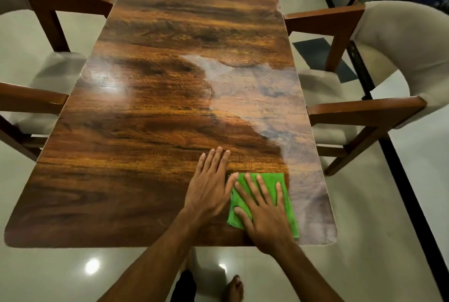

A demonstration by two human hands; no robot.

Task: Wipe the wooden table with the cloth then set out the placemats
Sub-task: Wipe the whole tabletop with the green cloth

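table (121, 180): wood top, fills centre of frame; hazy film down its right side, damp or unwiped, cannot tell.
cloth (290, 216): green, folded flat, lower right, by the near edge.
right hand (264, 214): fingers spread, pressed flat on cloth, likely to drive it.
left hand (211, 185): fingers straight and together, flat on bare wood, thumb touching cloth; likely bracing.
placemats: none in view.
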